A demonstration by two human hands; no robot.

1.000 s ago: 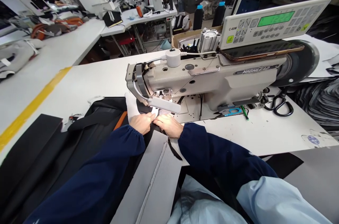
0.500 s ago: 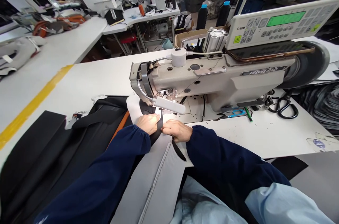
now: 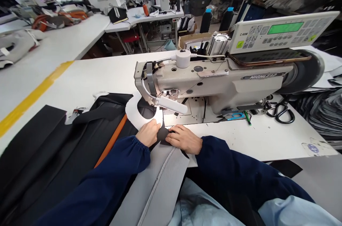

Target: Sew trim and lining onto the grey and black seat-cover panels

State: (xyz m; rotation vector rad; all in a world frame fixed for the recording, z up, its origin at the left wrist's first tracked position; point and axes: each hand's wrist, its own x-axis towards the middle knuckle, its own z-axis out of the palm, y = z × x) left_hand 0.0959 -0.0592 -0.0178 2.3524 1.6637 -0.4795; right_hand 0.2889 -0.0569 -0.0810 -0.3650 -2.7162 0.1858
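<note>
My left hand (image 3: 148, 132) is closed on the edge of a pale grey fabric piece (image 3: 132, 114) with a curved cut-out, just in front of the sewing machine's (image 3: 221, 80) needle area. My right hand (image 3: 184, 138) rests palm down beside it, fingers stretched and slightly apart on a black fabric strip (image 3: 162, 134). The grey panel with a raised seam (image 3: 157, 179) runs from under my hands down toward my lap. A white lamp bar (image 3: 172, 105) hides part of the needle and presser foot.
To the left lie black fabric panels (image 3: 61, 154) with an orange strip (image 3: 112, 140). Black scissors (image 3: 284, 114) and a green pen (image 3: 247, 117) are at the right of the machine. A control panel (image 3: 283, 32) and a phone (image 3: 269, 57) sit on top.
My right hand has loosened from a pinch into a flatter, spread pose, slightly lower and to the right. The grey piece's curved opening shows more fully, and my left hand is slightly lower.
</note>
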